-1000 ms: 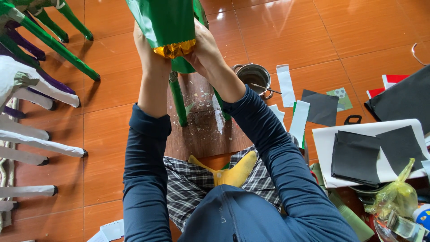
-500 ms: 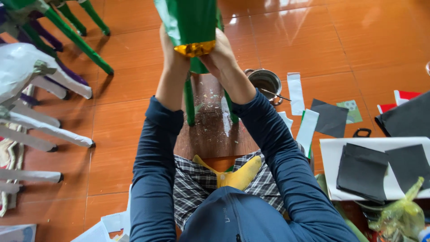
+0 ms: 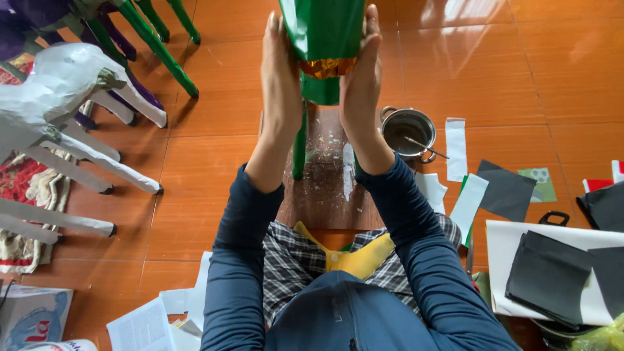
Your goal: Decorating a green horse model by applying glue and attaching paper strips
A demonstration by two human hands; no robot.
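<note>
A green paper-covered animal figure (image 3: 323, 32) with a gold band at its lower edge stands on thin green legs on a brown wooden board (image 3: 328, 188). My left hand (image 3: 279, 78) presses flat against its left side. My right hand (image 3: 362, 81) presses flat against its right side. Both palms face inward with fingers straight, clamping the figure's body between them. The upper part of the figure runs out of the frame at the top.
A metal pot (image 3: 408, 132) with a stick in it sits right of the board. White and black paper pieces (image 3: 506, 190) lie at right, with black sheets (image 3: 551, 276) on white paper. White and green paper figures (image 3: 71, 84) stand at left. Printed paper (image 3: 140, 325) lies by my knee.
The view has shifted so the hands and green figure sit further right and higher in the frame. My hands now lie flatter along the figure's sides, still holding it.
</note>
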